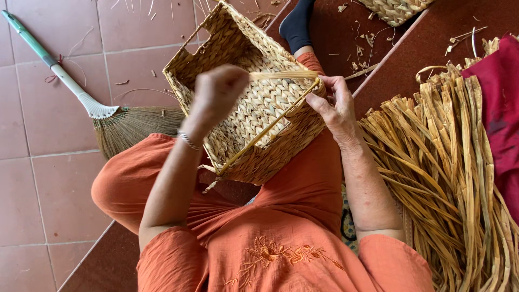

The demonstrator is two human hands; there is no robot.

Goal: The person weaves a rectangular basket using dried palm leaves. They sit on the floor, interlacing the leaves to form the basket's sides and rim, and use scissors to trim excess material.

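A square woven straw basket (246, 116) rests tilted on my lap, its opening turned toward me. My left hand (217, 92) is closed around a flat pale straw strand (284, 75) and holds it taut across the basket's mouth. The strand runs right to the basket's rim corner, where my right hand (336, 104) pinches it against the rim with thumb and fingers. A thin metal bracelet (188, 140) sits on my left wrist. I wear orange clothes and sit with legs folded.
A big bundle of dried straw strips (448, 178) lies to my right, beside dark red cloth (500, 108). A broom (102, 111) lies on the tiled floor at left. Another woven basket (394, 10) is at the top edge. My dark-socked foot (297, 24) reaches forward.
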